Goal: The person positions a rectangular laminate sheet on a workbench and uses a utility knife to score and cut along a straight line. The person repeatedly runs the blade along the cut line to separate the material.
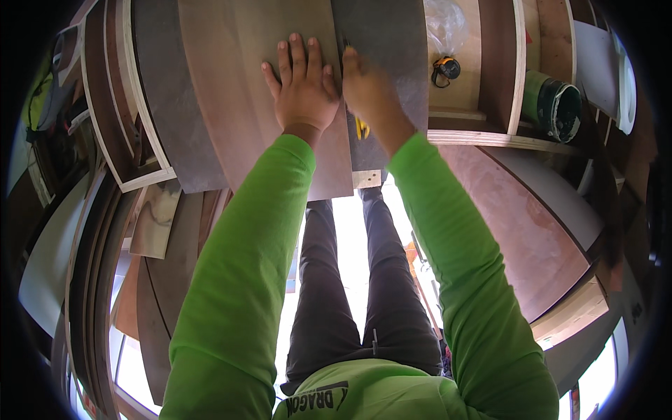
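My left hand (pixel 305 94) lies flat with fingers spread on a brown wood-grain board (pixel 238 91), close to its right edge. A darker grey sheet (pixel 388 63) lies under that board and shows on both sides of it. My right hand (pixel 374 94), slightly smeared by motion, is closed around a yellow utility knife (pixel 362 129). Its tip points away from me, along the right edge of the brown board. Most of the knife is hidden inside the fist, so whether the blade touches the sheet I cannot tell.
A black and orange tape measure (pixel 446 68) and a clear plastic bag (pixel 446 26) lie in the wooden frame (pixel 500 70) to the right. Beyond stands a green can (pixel 553 105). Wood panels (pixel 518 217) lean at the lower right; several boards (pixel 91 280) stand at the left.
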Action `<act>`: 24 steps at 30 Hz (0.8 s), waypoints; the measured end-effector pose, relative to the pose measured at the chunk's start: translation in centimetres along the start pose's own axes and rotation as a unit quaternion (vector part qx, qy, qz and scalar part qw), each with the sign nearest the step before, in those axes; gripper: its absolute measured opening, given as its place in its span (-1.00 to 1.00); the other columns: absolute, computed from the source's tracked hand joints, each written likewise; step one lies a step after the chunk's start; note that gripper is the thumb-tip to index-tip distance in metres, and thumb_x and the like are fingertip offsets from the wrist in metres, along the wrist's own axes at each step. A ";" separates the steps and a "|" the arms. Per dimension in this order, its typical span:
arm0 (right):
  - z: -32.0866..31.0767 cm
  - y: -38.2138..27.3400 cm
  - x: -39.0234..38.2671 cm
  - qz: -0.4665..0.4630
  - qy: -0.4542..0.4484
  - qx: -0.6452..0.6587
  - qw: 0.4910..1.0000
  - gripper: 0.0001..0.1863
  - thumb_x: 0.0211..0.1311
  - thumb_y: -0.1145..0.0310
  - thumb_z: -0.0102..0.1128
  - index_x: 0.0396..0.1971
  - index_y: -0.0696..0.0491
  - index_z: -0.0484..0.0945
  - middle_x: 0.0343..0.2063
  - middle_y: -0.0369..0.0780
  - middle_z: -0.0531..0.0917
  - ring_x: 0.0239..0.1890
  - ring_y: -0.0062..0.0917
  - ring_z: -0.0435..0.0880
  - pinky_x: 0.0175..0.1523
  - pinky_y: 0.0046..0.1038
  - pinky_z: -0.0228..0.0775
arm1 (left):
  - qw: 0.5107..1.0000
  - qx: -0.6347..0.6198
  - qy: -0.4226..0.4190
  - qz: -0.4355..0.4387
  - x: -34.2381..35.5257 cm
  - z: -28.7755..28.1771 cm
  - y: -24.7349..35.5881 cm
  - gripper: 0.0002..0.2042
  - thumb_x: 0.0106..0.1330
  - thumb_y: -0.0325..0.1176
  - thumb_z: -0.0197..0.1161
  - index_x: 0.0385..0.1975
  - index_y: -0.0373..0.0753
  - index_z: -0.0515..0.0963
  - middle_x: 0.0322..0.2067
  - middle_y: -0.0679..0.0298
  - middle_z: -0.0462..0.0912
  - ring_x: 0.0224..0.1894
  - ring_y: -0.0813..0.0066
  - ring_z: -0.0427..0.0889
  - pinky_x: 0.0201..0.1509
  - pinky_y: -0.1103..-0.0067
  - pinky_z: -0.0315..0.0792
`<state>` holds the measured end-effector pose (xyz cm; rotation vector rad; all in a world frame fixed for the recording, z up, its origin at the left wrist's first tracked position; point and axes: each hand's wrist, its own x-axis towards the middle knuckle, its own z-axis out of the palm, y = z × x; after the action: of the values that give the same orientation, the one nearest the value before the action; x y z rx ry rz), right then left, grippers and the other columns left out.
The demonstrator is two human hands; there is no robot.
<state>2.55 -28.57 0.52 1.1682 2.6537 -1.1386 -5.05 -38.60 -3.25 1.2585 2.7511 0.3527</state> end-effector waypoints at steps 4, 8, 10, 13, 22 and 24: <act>-0.1 1.2 3.0 -0.124 0.016 -0.137 0.983 -0.65 0.36 0.22 0.10 -0.12 0.24 0.48 -0.31 0.03 0.68 -0.30 -0.08 0.73 -0.25 -0.16 0.62 | 1.000 0.005 0.007 0.014 0.2 0.0 0.3 -0.45 0.49 -0.11 -0.16 0.45 -0.11 0.22 0.51 0.11 0.09 0.56 0.07 0.00 0.55 -0.06 -0.28; -0.2 0.4 2.2 -0.072 -0.042 -0.144 0.986 -0.63 0.39 0.19 0.06 -0.13 0.25 0.49 -0.30 0.06 0.68 -0.27 -0.07 0.73 -0.22 -0.15 0.62 | 1.000 0.004 0.002 0.015 0.1 0.1 0.2 -0.44 0.49 -0.10 -0.18 0.46 -0.10 0.21 0.52 0.10 0.07 0.57 0.08 -0.02 0.55 -0.07 -0.30; -0.3 0.1 0.2 -0.051 -0.062 -0.137 0.987 -0.63 0.41 0.17 0.03 -0.16 0.24 0.50 -0.31 0.07 0.69 -0.27 -0.05 0.73 -0.20 -0.14 0.62 | 1.000 0.007 0.005 0.010 0.3 0.1 0.4 -0.45 0.50 -0.08 -0.19 0.45 -0.09 0.23 0.52 0.12 0.08 0.56 0.09 -0.02 0.55 -0.06 -0.31; 1.2 0.0 -5.9 0.085 -0.101 -0.049 0.990 -0.61 0.50 0.16 -0.11 -0.28 0.22 0.52 -0.38 0.10 0.68 -0.28 -0.01 0.72 -0.20 -0.10 0.60 | 1.000 0.000 -0.006 0.003 0.1 0.2 -0.2 -0.44 0.52 -0.07 -0.25 0.48 -0.08 0.19 0.53 0.13 0.04 0.58 0.10 -0.07 0.56 -0.04 -0.32; 2.9 1.0 -23.4 0.204 -0.122 0.004 0.971 -0.57 0.52 0.15 -0.10 -0.45 0.16 0.50 -0.69 0.02 0.61 -0.59 -0.02 0.65 -0.43 -0.08 0.53 | 1.000 0.013 -0.010 0.007 0.1 0.1 0.3 -0.44 0.53 -0.08 -0.24 0.49 -0.06 0.16 0.53 0.17 0.03 0.58 0.12 -0.08 0.57 -0.04 -0.35; 3.0 1.1 -23.6 0.197 -0.110 0.011 0.974 -0.57 0.52 0.15 -0.09 -0.46 0.16 0.49 -0.70 0.03 0.60 -0.60 -0.04 0.65 -0.45 -0.10 0.52 | 1.000 0.013 -0.009 0.005 0.1 0.2 0.3 -0.44 0.52 -0.08 -0.23 0.49 -0.06 0.16 0.53 0.15 0.04 0.58 0.11 -0.07 0.57 -0.04 -0.33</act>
<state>19.45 -44.82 4.65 1.3960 2.1277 -1.1442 -4.90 -38.28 -3.37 1.2762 2.7444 0.3072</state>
